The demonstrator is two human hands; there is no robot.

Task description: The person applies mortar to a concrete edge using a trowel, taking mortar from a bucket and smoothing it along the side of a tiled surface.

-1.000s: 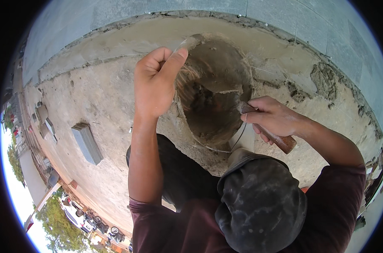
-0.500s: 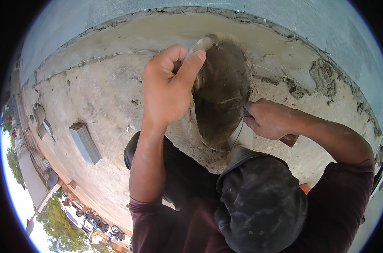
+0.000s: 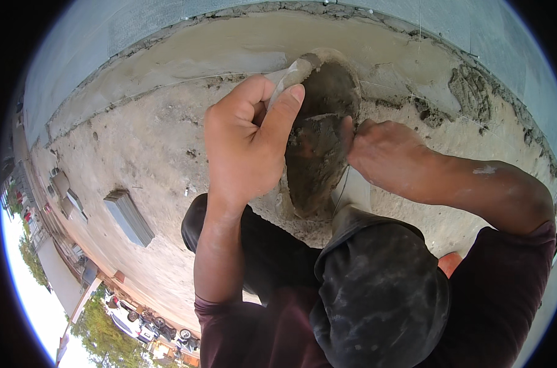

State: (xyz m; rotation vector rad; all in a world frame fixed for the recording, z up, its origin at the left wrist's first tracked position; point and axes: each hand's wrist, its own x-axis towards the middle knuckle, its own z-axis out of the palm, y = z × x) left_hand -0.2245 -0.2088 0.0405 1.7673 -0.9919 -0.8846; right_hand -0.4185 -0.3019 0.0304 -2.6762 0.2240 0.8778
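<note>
A pale bucket [image 3: 354, 191] with a thin wire handle is tipped so its oval mouth faces me, and dark wet mortar [image 3: 315, 162] coats its inside. My left hand [image 3: 245, 138] pinches the mortar-smeared rim at the upper left, thumb on top. At the right side of the mouth, my right hand [image 3: 389, 153] is closed, its fingers reaching over the edge. A tool with a brown handle showed below this hand earlier, apparently a trowel; the hand now hides the handle. A thin, pale edge crosses the mortar by the fingertips.
Smoothed wet mortar [image 3: 229, 46] runs beside grey tiles [image 3: 149, 27], with a string line along it. A mortar heap [image 3: 470, 92] lies at right. Stacked grey tiles [image 3: 129, 218] rest on the rough ground at left. A capped head [image 3: 383, 294] covers the lower middle.
My right hand has moved up and turned over at the bucket's mouth, and the brown handle has gone from sight. My left hand keeps its hold on the rim.
</note>
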